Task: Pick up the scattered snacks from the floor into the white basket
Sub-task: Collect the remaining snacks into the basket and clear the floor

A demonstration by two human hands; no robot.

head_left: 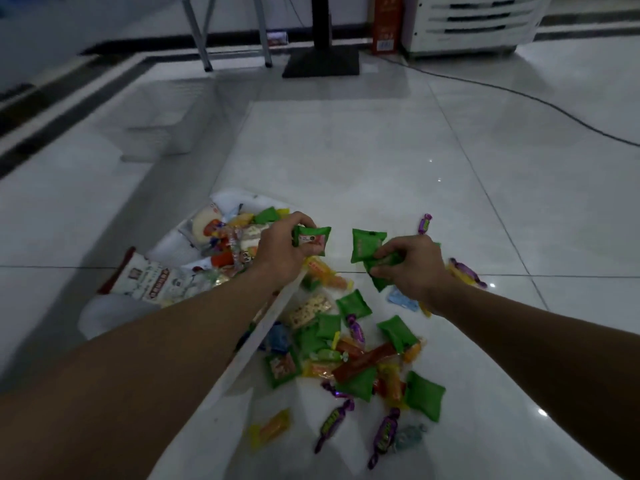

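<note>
The white basket [239, 199] is partly full, the left hand [280, 251] pinches one green snack packet [311, 239], the right hand [415, 265] grips more green packets [369, 245], and lots of loose snacks [349, 362] are left on the floor [381, 150].

The bare left forearm [156, 341] enters from the lower left corner and reaches diagonally up and to the right. The left hand [282, 252] shows its back to the camera. Its fingers and thumb are curled and pinch a small green pillow-shaped packet with a red and white label [312, 239] by its left edge.

The bare right forearm [519, 327] enters from the right edge and reaches up and to the left. The right hand [414, 266] also shows its back, with the wrist nearly straight. Its curled fingers grip plain green pillow-shaped packets [367, 245], which stick out to the left of the fingertips. The two hands are apart, at nearly the same height.
</note>
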